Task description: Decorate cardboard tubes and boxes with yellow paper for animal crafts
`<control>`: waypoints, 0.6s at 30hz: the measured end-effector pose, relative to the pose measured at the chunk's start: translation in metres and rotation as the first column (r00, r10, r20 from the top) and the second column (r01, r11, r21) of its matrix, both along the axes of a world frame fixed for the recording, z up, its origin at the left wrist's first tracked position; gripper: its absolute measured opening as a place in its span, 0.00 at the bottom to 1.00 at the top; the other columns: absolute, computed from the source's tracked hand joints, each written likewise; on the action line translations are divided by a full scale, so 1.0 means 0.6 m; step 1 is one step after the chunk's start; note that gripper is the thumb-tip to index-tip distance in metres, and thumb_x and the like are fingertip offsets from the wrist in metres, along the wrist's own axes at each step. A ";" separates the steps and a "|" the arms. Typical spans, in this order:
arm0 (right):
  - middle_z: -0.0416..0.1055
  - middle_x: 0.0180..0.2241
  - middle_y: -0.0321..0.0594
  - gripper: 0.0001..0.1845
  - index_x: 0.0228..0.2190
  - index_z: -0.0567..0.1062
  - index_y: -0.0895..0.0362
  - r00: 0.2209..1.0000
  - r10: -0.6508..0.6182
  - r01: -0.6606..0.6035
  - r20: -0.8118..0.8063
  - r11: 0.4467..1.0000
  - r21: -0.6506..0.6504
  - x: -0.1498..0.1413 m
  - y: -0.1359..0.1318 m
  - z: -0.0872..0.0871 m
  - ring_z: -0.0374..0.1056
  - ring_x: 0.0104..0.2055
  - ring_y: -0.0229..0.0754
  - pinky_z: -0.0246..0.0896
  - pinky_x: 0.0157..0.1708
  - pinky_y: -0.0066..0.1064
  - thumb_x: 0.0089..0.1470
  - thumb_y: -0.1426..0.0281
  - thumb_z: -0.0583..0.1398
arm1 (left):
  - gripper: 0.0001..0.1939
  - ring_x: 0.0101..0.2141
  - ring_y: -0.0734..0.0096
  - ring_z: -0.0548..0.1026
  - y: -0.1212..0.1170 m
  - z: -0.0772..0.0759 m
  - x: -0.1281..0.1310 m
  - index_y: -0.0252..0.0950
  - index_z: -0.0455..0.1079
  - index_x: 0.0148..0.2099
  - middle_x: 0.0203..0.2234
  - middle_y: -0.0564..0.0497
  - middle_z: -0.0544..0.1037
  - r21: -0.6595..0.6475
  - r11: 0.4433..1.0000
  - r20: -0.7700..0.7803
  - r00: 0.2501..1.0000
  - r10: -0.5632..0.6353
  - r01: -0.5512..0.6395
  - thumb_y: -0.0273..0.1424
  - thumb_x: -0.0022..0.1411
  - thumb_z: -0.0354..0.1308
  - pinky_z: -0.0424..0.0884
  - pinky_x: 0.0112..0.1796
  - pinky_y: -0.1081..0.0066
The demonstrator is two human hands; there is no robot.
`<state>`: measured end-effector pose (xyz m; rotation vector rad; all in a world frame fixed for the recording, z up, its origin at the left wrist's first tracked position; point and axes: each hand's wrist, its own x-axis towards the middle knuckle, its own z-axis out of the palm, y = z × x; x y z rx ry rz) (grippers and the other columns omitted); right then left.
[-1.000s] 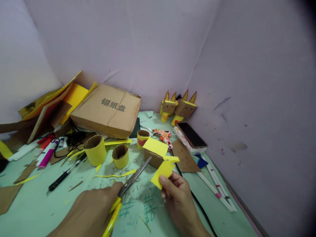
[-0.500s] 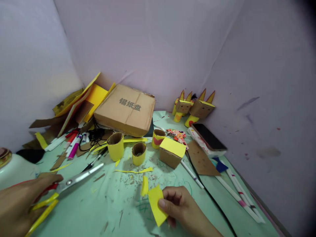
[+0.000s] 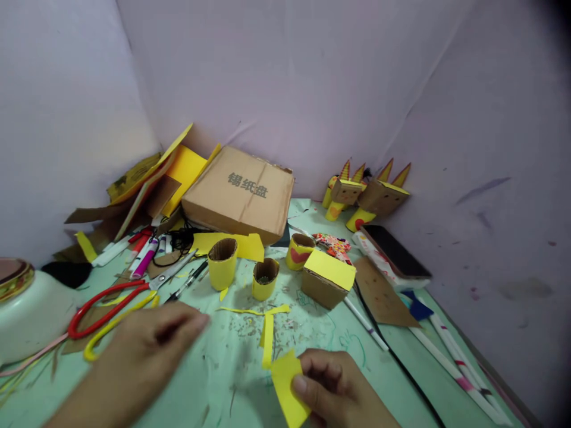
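Observation:
My right hand (image 3: 330, 386) pinches a small piece of yellow paper (image 3: 288, 386) between thumb and fingers, low in the view near the front of the table. Off to the left, my left hand (image 3: 156, 345) hovers over the green cloth, slightly blurred, its fingers curled in towards the thumb and nothing visible in them. Just behind that hand lie scissors (image 3: 107, 306) with red and yellow handles, blades pointing towards the back. Thin yellow paper strips (image 3: 267, 339) rest between the hands. Beyond them stand yellow-wrapped cardboard rings (image 3: 223, 270) and a small cardboard box (image 3: 328, 282) with a yellow top.
A large flat cardboard box (image 3: 238, 196) leans at the back beside stacked card sheets (image 3: 147, 178). Markers (image 3: 145, 258) lie on the left near a white pot (image 3: 31, 309). Cardboard animal figures (image 3: 383, 196), a phone (image 3: 395, 249), a black cable (image 3: 401, 368) and white sticks (image 3: 455, 362) occupy the right.
My left hand has let go of the scissors, which now lie on the table, and has moved right towards the middle. My right hand still holds the yellow paper.

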<state>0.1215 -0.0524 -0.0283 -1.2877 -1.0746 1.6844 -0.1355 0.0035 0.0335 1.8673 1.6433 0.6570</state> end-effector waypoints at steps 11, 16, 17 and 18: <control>0.65 0.16 0.32 0.08 0.16 0.74 0.56 0.971 -0.010 -0.033 0.240 0.984 0.176 0.001 0.005 -0.011 0.57 0.20 0.35 0.46 0.18 0.25 0.40 0.67 0.64 | 0.15 0.15 0.82 0.48 0.006 -0.004 0.126 0.34 0.64 0.21 0.10 0.62 0.54 -0.493 0.847 0.571 0.808 0.145 0.196 0.40 0.45 0.60 0.43 0.17 0.76; 0.60 0.13 0.28 0.09 0.12 0.70 0.55 0.942 0.134 -0.192 0.306 0.967 0.165 0.018 0.021 -0.001 0.53 0.16 0.32 0.40 0.16 0.25 0.34 0.75 0.64 | 0.14 0.15 0.83 0.55 0.014 0.011 0.111 0.35 0.63 0.23 0.15 0.59 0.63 -0.314 0.925 0.716 0.693 0.083 0.213 0.40 0.52 0.59 0.49 0.17 0.79; 0.60 0.12 0.27 0.08 0.12 0.70 0.55 0.944 0.146 -0.197 0.296 0.969 0.148 0.006 0.024 -0.001 0.52 0.16 0.32 0.39 0.16 0.25 0.35 0.74 0.64 | 0.13 0.15 0.83 0.55 0.015 0.016 0.103 0.36 0.64 0.24 0.16 0.59 0.64 -0.280 0.941 0.724 0.685 0.077 0.190 0.39 0.53 0.59 0.51 0.16 0.79; 0.61 0.13 0.27 0.08 0.13 0.71 0.54 0.949 0.156 -0.197 0.275 0.972 0.126 -0.012 0.028 0.000 0.53 0.15 0.32 0.40 0.15 0.25 0.36 0.73 0.64 | 0.12 0.15 0.83 0.56 0.015 0.021 0.093 0.37 0.65 0.25 0.16 0.59 0.65 -0.238 0.959 0.722 0.688 0.068 0.155 0.38 0.53 0.59 0.52 0.16 0.80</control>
